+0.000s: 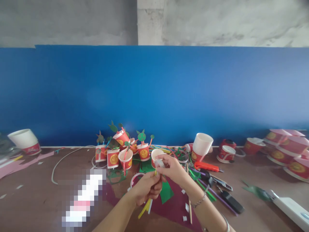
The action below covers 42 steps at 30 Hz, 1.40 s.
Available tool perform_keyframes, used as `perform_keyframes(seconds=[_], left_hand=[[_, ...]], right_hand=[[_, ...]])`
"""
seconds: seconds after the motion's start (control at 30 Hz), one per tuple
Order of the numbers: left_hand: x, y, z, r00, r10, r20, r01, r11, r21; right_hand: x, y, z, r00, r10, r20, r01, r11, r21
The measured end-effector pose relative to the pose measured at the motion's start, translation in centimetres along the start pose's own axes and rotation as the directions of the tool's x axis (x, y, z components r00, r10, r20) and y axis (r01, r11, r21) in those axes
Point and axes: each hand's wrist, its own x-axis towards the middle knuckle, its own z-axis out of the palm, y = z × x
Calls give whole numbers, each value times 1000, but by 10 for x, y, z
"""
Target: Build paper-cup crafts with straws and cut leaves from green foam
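Observation:
My left hand [150, 189] is closed around a small bundle of straws, whose yellow [144, 209] and white [150, 206] ends stick out below the fist. Just above it, my right hand [172, 166] pinches a whitish, see-through piece [159, 163] at the bundle's top; its exact kind is unclear. Behind the fingers stands a paper cup [157, 152], partly hidden. Under both hands lie a green paper piece [167, 192] and a dark red sheet [166, 211].
Decorated red paper cups [113, 158] stand at the back left. Stacked white cups [202, 144], an orange cutter [206, 166], keys with a black fob [231, 201] and a white-handled tool [292, 206] lie rightward. A blurred-out bright object [83, 199] sits left. A blue panel [154, 93] closes the back.

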Motion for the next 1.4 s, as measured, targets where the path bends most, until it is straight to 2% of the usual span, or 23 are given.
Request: perform_keyframes(seconds=[0.13, 0.33, 0.47, 0.67, 0.8, 0.93, 1.1, 1.2, 1.4], left_hand=[[1, -2, 1, 1000, 3, -12, -3, 1000, -2], [3, -1, 5, 992, 62, -108, -63, 998, -8], [6, -4, 6, 983, 125, -132, -129, 991, -25], [8, -8, 5, 978, 92, -187, -64, 986, 151], [7, -4, 4, 986, 32, -164, -8, 989, 145], [9, -3, 0, 979, 56, -193, -30, 990, 134], [17, -9, -9, 951, 113, -289, -65, 983, 171], [20, -12, -12, 944, 123, -306, -71, 982, 175], [19, -11, -7, 948, 93, -304, -43, 985, 169]], right_hand=[[-1, 1, 4, 999, 48, 26, -50, 995, 87], [1, -1, 3, 998, 23, -64, -18, 997, 78], [1, -1, 2, 996, 69, -50, -61, 986, 153], [2, 0, 3, 996, 62, -62, -50, 983, 177], [6, 7, 0, 995, 14, -98, -8, 999, 52], [10, 12, -7, 988, -53, -143, 48, 998, -42], [3, -1, -16, 976, -112, -188, 69, 973, -219], [-4, -13, -16, 982, -112, -152, 56, 942, -330], [-5, -15, -9, 980, -125, -155, 55, 917, -395]])
